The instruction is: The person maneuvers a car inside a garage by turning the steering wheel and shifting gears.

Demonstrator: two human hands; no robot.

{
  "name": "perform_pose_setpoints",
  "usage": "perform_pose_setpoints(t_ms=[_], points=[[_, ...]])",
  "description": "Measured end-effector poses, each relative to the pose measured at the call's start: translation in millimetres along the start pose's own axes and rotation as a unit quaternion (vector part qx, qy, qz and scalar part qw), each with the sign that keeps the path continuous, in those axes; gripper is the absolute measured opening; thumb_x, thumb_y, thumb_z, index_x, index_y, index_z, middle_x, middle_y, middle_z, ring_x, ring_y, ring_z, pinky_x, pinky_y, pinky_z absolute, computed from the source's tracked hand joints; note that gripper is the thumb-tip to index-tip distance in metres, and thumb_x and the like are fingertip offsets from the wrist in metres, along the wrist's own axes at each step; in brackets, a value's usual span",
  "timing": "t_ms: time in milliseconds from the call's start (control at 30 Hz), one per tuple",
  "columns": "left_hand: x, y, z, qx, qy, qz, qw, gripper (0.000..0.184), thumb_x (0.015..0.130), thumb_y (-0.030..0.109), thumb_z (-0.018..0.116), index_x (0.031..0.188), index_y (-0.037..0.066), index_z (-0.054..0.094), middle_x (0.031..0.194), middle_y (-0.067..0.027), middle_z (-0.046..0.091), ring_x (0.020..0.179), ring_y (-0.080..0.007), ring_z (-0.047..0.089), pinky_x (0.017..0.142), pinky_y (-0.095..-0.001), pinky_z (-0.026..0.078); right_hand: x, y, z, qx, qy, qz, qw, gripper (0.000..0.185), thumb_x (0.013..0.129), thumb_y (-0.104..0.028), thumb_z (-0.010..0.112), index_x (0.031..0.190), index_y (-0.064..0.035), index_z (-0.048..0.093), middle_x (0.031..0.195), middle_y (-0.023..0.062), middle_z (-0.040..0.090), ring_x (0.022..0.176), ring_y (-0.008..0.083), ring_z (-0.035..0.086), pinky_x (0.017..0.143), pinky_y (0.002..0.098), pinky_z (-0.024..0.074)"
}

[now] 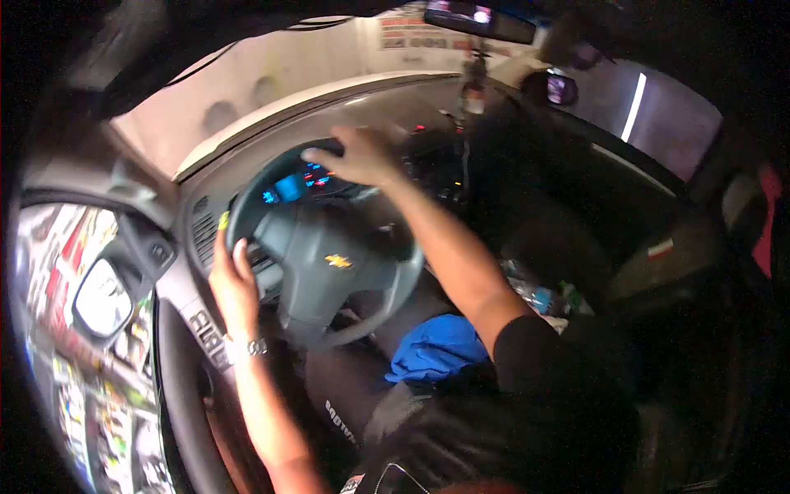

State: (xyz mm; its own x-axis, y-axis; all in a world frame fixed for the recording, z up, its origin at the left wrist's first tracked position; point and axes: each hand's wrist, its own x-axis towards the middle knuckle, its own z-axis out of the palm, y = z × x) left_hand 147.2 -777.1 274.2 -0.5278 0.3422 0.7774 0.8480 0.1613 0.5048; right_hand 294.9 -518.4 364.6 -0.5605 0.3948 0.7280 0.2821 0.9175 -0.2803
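Steering wheel (317, 267), pinched by left hand (234, 288) at nine o'clock, could be slipped at twelve, because right hand (364, 156) is spread.

Can make out a gold Chevrolet bowtie (338, 261) on the hub of the steering wheel (311, 240), just off centre toward 9 o'clock. Between 6 and 7 o'clock, can read "BO" at the start of white lettering (340, 421) on dark trousers (329, 383), the rest unclear. Cannot read the red-and-dark sign (420, 34) on the wall (317, 58) at 12 o'clock, nor the lit dash display (289, 188) toward 10, nor the small tag (661, 249) at 3.
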Motion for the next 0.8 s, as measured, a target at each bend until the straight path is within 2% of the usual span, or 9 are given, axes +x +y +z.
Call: perform_pose_setpoints(t_ms=[267,300,367,400,433,500,633,767,800], points=[[-0.4,-11.3,5.3,-0.004,0.039,0.047,0.998,0.039,0.104,0.017,0.057,0.141,0.006,0.054,0.104,-0.0291,0.070,0.092,-0.0401,0.071,0.078,-0.0427,0.054,-2.7,-13.3,-7.3,-0.020,-0.005,0.025,0.999,0.078,0.082,-0.073,0.065,0.112,-0.0018,0.072,0.106,0.0242,0.072,0.103,0.0407,0.069,0.089,0.0476,0.0532],[0.5,-10.5,7.3,0.018,0.050,0.067,0.996,0.045,0.101,0.019,0.062,0.142,0.005,0.052,0.100,-0.0271,0.071,0.091,-0.0438,0.069,0.078,-0.0480,0.053,-1.4,-11.9,-3.0,-0.002,-0.008,0.023,1.000,0.077,0.082,-0.073,0.066,0.112,-0.0016,0.072,0.108,0.0244,0.072,0.106,0.0405,0.069,0.090,0.0474,0.0531],[-0.3,-1.4,8.5,-0.024,0.024,-0.011,0.999,0.041,0.098,0.025,0.063,0.136,0.009,0.059,0.095,-0.0261,0.071,0.089,-0.0438,0.070,0.075,-0.0505,0.053,4.8,6.6,10.1,0.026,-0.011,0.029,0.999,0.068,0.084,-0.060,0.073,0.116,-0.0007,0.071,0.110,0.0219,0.073,0.109,0.0370,0.068,0.094,0.0446,0.0523],[3.3,34.6,-14.6,-0.004,-0.070,-0.139,0.988,0.040,0.097,0.030,0.063,0.132,0.010,0.061,0.096,-0.0262,0.070,0.090,-0.0456,0.068,0.077,-0.0525,0.052,-1.7,-8.8,-0.2,0.037,-0.007,0.017,0.999,0.064,0.087,-0.056,0.071,0.117,-0.0001,0.071,0.111,0.0217,0.073,0.107,0.0352,0.069,0.093,0.0431,0.0525],[0.3,22.8,-7.4,0.017,-0.027,-0.081,0.996,0.044,0.096,0.030,0.065,0.136,0.011,0.061,0.093,-0.0252,0.071,0.087,-0.0417,0.070,0.076,-0.0472,0.053,1.4,-10.4,-1.9,0.078,-0.036,0.006,0.996,0.060,0.089,-0.054,0.070,0.116,0.0001,0.071,0.112,0.0218,0.073,0.107,0.0336,0.070,0.093,0.0422,0.0524],[-2.5,21.6,-7.2,-0.016,-0.015,-0.086,0.996,0.043,0.096,0.030,0.065,0.134,0.011,0.061,0.105,-0.0246,0.071,0.095,-0.0440,0.068,0.082,-0.0518,0.053,1.3,4.3,12.1,0.053,0.019,-0.002,0.998,0.054,0.089,-0.049,0.073,0.112,-0.0011,0.073,0.111,0.0206,0.073,0.106,0.0340,0.070,0.093,0.0431,0.0522],[-8.4,-2.3,10.6,-0.011,0.013,-0.038,0.999,0.050,0.096,0.037,0.064,0.137,0.011,0.054,0.108,-0.0222,0.070,0.096,-0.0433,0.068,0.078,-0.0533,0.055,6.2,38.1,24.8,0.008,-0.040,0.042,0.998,0.090,0.093,-0.067,0.057,0.141,0.0086,0.051,0.143,0.0301,0.053,0.135,0.0412,0.050,0.115,0.0460,0.0355],[-14.0,-7.9,12.9,-0.062,0.034,-0.014,0.997,0.048,0.097,0.036,0.063,0.137,0.010,0.053,0.099,-0.0198,0.069,0.084,-0.0404,0.069,0.070,-0.0514,0.056,12.5,53.0,24.1,-0.018,-0.058,-0.024,0.998,0.073,0.102,-0.059,0.047,0.137,0.0038,0.057,0.143,0.0294,0.054,0.135,0.0425,0.049,0.114,0.0443,0.0365],[-13.9,-10.2,14.9,-0.060,0.036,-0.013,0.998,0.048,0.097,0.035,0.062,0.137,0.010,0.053,0.097,-0.0194,0.068,0.081,-0.0400,0.069,0.068,-0.0510,0.055,11.6,34.7,16.6,-0.113,-0.075,-0.014,0.991,0.071,0.103,-0.058,0.045,0.140,0.0015,0.055,0.144,0.0246,0.054,0.135,0.0397,0.051,0.113,0.0437,0.0382]])
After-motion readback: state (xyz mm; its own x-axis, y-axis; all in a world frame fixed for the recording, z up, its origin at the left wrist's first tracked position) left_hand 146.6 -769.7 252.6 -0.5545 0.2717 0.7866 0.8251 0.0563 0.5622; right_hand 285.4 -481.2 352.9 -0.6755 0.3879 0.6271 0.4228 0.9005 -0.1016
